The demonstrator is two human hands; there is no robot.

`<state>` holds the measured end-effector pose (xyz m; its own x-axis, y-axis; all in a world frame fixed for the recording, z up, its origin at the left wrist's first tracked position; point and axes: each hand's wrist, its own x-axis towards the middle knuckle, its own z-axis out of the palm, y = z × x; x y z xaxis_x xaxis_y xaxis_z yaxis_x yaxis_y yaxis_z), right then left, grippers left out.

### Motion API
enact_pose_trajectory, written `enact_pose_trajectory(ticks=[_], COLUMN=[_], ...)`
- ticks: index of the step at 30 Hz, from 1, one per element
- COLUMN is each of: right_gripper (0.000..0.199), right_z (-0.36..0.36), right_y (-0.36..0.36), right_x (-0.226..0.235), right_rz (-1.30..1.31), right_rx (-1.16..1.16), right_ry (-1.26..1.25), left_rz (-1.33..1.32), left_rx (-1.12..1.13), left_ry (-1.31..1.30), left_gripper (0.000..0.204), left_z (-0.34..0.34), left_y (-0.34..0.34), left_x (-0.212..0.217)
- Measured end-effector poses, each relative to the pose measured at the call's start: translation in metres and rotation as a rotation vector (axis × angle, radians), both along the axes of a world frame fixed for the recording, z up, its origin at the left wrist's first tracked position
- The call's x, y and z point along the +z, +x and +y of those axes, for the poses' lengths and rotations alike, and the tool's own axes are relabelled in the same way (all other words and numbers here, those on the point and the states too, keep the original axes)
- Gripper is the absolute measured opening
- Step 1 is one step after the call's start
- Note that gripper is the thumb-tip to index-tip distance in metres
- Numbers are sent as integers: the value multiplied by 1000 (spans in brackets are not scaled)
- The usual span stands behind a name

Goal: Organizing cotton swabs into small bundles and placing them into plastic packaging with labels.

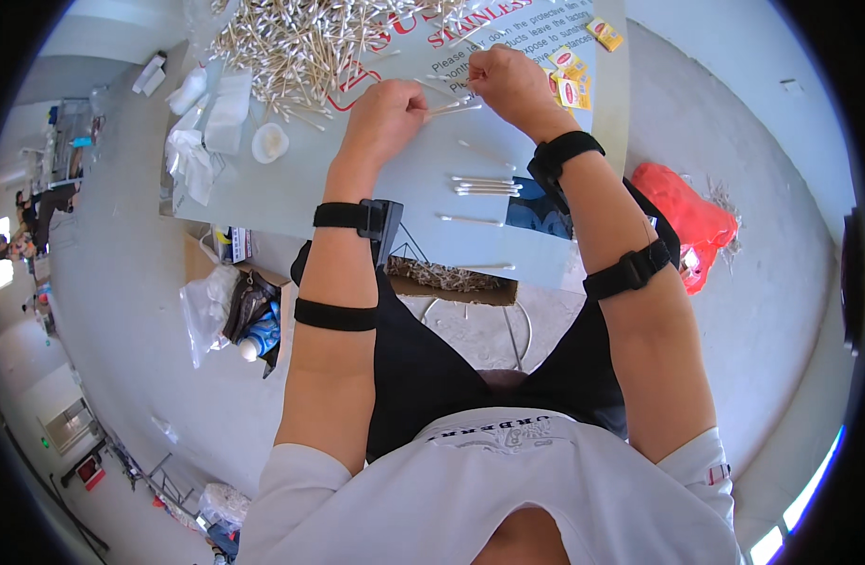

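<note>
My left hand [387,115] is closed in a pinch over the table, its fingertips on a few cotton swabs [456,108] that point to the right. Close by on the right, my right hand [515,87] is also closed, fingers curled down by the swab tips; what it holds, if anything, is too small to make out. A large heap of cotton swabs [291,47] lies at the far left. Nearer me, a short row of swabs [486,185] lies side by side, with a single swab [472,221] below it and another at the table's near edge.
Small yellow packets [572,79] lie beyond my right wrist. At the table's left are a small white cup [270,143] and white plastic bags [189,155]. Below the near edge stands a cardboard box of swabs [451,281]. A red bag [682,221] is on the floor at right.
</note>
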<state>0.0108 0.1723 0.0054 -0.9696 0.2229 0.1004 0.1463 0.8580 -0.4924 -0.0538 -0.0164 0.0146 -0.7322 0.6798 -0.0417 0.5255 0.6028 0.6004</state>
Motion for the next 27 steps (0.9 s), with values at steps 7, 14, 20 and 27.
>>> enact_pose_trajectory(ticks=[7, 14, 20, 27], right_gripper=[5, 10, 7, 8], right_z=[1, -18, -24, -20], right_y=[11, 22, 25, 42], right_x=[4, 3, -3, -1], right_rz=[104, 163, 128, 49], right_rx=[-69, 168, 149, 29], right_ry=[-93, -178, -64, -189], left_rz=[222, 277, 235, 200], left_rx=[-8, 32, 47, 29], left_ry=[183, 90, 71, 66], left_gripper=[16, 9, 6, 9], left_z=[11, 20, 19, 17], left_y=[-13, -19, -20, -9], left_x=[-9, -17, -16, -11])
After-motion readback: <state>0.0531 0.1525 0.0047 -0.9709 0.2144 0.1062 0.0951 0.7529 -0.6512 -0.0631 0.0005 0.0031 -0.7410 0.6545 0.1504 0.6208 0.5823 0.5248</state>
